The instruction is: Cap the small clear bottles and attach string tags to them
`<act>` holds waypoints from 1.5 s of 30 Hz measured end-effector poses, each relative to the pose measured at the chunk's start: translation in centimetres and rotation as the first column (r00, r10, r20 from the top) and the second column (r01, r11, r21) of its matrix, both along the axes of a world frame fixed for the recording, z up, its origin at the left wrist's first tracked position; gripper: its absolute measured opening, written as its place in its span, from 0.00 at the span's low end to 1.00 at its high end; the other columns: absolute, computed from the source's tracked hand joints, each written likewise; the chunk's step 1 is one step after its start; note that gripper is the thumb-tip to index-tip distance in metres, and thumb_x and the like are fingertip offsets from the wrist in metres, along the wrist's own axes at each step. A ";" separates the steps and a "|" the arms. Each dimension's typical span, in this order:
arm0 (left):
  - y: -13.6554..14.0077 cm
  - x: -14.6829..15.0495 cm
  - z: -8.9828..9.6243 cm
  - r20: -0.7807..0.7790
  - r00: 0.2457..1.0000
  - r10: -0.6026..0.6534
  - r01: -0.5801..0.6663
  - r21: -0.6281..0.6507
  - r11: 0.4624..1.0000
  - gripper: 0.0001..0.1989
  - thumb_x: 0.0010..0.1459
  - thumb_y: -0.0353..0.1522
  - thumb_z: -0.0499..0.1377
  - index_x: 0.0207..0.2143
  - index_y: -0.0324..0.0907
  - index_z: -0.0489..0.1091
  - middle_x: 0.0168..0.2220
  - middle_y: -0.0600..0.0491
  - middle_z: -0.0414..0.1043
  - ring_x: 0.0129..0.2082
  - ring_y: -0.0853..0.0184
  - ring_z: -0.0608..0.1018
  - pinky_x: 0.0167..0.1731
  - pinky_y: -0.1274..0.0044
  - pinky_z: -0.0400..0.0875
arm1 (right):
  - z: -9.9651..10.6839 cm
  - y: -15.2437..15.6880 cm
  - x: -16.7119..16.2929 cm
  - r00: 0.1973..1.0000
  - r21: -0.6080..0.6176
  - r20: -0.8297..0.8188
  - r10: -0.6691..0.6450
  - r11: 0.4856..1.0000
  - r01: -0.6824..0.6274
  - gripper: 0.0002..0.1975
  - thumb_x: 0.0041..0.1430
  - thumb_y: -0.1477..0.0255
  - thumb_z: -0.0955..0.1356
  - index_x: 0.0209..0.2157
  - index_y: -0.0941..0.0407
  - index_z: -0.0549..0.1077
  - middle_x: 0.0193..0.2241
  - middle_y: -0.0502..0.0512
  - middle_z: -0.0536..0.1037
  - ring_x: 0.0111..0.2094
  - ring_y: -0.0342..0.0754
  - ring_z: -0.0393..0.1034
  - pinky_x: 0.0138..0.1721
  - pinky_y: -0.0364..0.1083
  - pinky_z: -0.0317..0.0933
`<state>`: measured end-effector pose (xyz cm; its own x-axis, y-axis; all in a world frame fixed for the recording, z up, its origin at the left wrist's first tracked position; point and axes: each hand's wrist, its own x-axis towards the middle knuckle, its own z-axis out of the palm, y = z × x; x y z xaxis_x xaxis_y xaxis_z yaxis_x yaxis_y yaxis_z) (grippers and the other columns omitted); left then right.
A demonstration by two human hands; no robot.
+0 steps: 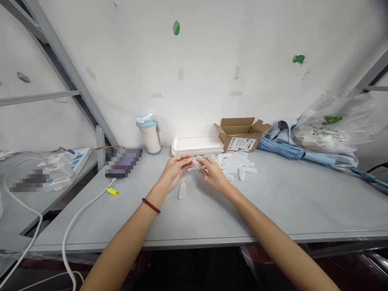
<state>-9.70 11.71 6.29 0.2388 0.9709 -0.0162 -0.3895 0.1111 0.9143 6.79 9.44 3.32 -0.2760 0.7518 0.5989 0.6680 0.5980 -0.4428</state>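
My left hand [176,169] pinches a small translucent plastic tag [197,163] above the desk, thumb against fingers. From the other side, my right hand [214,174] closes its fingertips on the white string [198,157] at the tag; the exact grip is too small to make out. Just below the hands lies one translucent tag [182,191] with a thin string looped from its top. Beyond my right hand spreads a loose pile of translucent plastic pieces [241,165], partly hidden by that hand.
A white flat stack [197,144] and an open cardboard box [238,137] stand along the wall. To the left are a cup [150,135], a phone [125,161] and a white cable [81,212]. A blue umbrella [281,149] and a plastic bag [327,125] lie right on the desk [303,202].
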 end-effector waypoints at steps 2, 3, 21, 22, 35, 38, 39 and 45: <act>0.1 0.0 0.0 -0.020 1.000 0.003 -0.003 -0.008 1.000 0.05 0.46 0.23 0.64 0.30 0.33 0.75 0.26 0.50 0.75 0.27 0.71 0.78 0.37 0.77 0.73 | 0.1 -0.1 -0.1 1.000 -0.003 -0.010 0.007 1.000 -0.007 0.16 0.55 0.82 0.61 0.45 0.55 0.67 0.36 0.58 0.69 0.38 0.51 0.66 0.39 0.50 0.64; 0.0 -0.1 0.0 -0.028 1.000 -0.002 0.002 -0.008 1.000 0.05 0.46 0.24 0.64 0.30 0.33 0.75 0.26 0.51 0.75 0.27 0.71 0.77 0.37 0.77 0.73 | 0.1 -0.1 -0.1 1.000 -0.004 -0.015 0.008 1.000 -0.008 0.16 0.55 0.82 0.61 0.45 0.55 0.67 0.36 0.58 0.69 0.38 0.51 0.66 0.39 0.50 0.63; -0.3 -0.1 0.0 -0.189 0.979 -0.076 0.090 0.068 0.994 0.15 0.43 0.36 0.68 0.34 0.38 0.76 0.34 0.50 0.73 0.32 0.69 0.73 0.32 0.77 0.68 | 0.4 -0.4 -0.4 0.997 -0.018 -0.077 0.019 1.000 -0.020 0.18 0.56 0.79 0.61 0.48 0.54 0.64 0.38 0.58 0.70 0.39 0.50 0.66 0.40 0.50 0.63; -0.3 -0.1 0.0 -0.191 0.979 -0.075 0.090 0.069 0.994 0.15 0.43 0.36 0.68 0.34 0.38 0.76 0.33 0.50 0.73 0.32 0.69 0.73 0.32 0.77 0.67 | 0.5 -0.5 -0.4 0.996 -0.027 -0.090 0.023 0.999 -0.025 0.18 0.56 0.79 0.61 0.49 0.54 0.63 0.38 0.58 0.70 0.39 0.50 0.66 0.40 0.50 0.63; -0.3 -0.1 0.1 -0.187 0.980 -0.064 0.079 0.075 0.994 0.15 0.41 0.34 0.69 0.33 0.38 0.76 0.31 0.51 0.73 0.31 0.70 0.73 0.31 0.77 0.67 | 1.0 -1.0 -0.9 0.936 -0.230 -0.352 0.032 0.966 -0.119 0.17 0.55 0.75 0.63 0.48 0.55 0.65 0.37 0.56 0.72 0.33 0.45 0.68 0.37 0.48 0.65; -0.3 -0.1 0.2 -0.184 0.980 -0.077 0.094 0.085 0.992 0.15 0.42 0.34 0.69 0.34 0.38 0.76 0.32 0.50 0.73 0.32 0.69 0.73 0.31 0.77 0.67 | 1.4 -1.2 -0.9 0.906 -0.282 -0.423 0.023 0.947 -0.156 0.15 0.55 0.74 0.64 0.46 0.55 0.66 0.35 0.54 0.72 0.31 0.45 0.69 0.36 0.48 0.65; -0.3 -0.2 0.2 -0.181 0.980 -0.084 0.102 0.090 0.991 0.15 0.42 0.34 0.68 0.34 0.38 0.76 0.33 0.50 0.73 0.32 0.69 0.73 0.32 0.77 0.67 | 1.6 -1.3 -1.0 0.895 -0.298 -0.445 0.022 0.939 -0.171 0.15 0.54 0.73 0.64 0.45 0.55 0.66 0.35 0.54 0.72 0.31 0.45 0.70 0.36 0.48 0.65; -0.4 -0.1 0.2 -0.183 0.982 -0.046 0.064 0.091 0.994 0.14 0.41 0.35 0.68 0.32 0.38 0.76 0.32 0.50 0.74 0.32 0.68 0.73 0.31 0.76 0.66 | 1.8 -1.4 -0.9 0.825 -0.364 -0.564 0.028 0.889 -0.279 0.14 0.53 0.71 0.65 0.44 0.54 0.67 0.35 0.52 0.73 0.32 0.45 0.72 0.38 0.49 0.65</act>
